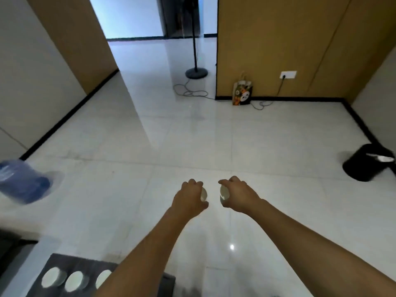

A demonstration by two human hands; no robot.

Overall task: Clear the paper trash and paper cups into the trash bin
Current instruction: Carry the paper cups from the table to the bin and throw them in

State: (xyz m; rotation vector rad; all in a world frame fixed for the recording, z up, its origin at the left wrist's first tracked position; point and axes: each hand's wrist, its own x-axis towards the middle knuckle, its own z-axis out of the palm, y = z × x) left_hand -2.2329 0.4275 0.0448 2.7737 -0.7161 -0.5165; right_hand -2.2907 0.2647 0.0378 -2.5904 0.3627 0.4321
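Cups are in both hands, carried above the floor (pixel 150 129). The left hand (pixel 189 196) is curled round one cup (pixel 203 194); the right hand (pixel 235 195) is curled round a second cup (pixel 222 194). Both cups lie roughly on their sides, their long axes running across the view, with the open mouths facing each other across a narrow gap.

Landmark: the bin (pixel 367 162), a black container standing on the floor by the right wall, with something pale at its rim.

- Both held cups lie to the left of the bin, well apart from it, and nearer the camera.
- The right hand is the nearer hand to the bin; the left hand sits just beyond it on the far side.
- Three more cups (pixel 75 280) stand mouth-up on a dark tabletop (pixel 55 260), far to the left of the bin and low in the view.
- A blurred blue container (pixel 23 183) stands further left still.
- A printed bag (pixel 242 93) leans on the wall behind the bin, past the corner.

Judgement: the coming move requires a rightward turn and carry, right hand leading.

Markings: no brand or lettering is legible on the cups or the bin. The bag shows a cartoon print; no text can be read.
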